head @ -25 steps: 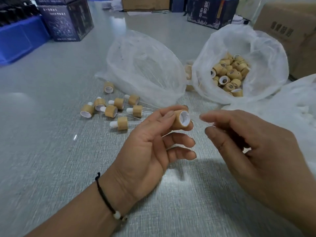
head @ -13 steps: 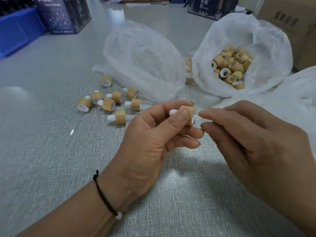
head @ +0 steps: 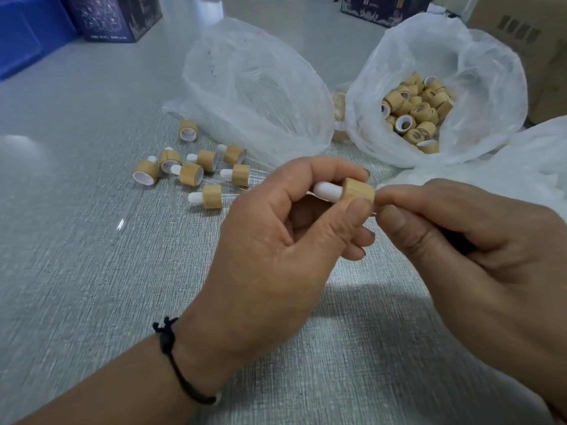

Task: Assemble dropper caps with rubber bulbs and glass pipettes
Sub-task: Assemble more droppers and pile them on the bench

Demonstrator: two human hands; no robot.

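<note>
- No writing on the boxes is readable.
- Left hand [head: 276, 240] grip pinches the cap [head: 358, 191]; right hand [head: 460, 240] fingertips have closed against its open end, contents hidden.

pipette: whatever the right hand [head: 478, 240] is pinching at the bamboo cap [head: 359, 191] is staying hidden behind its fingertips, can't tell
left bag [head: 254, 87]: contents are blurring into the plastic
far boxes [head: 113, 16]: getting cut off by the top edge, print unreadable
right bag [head: 537, 154]: running off frame
</note>
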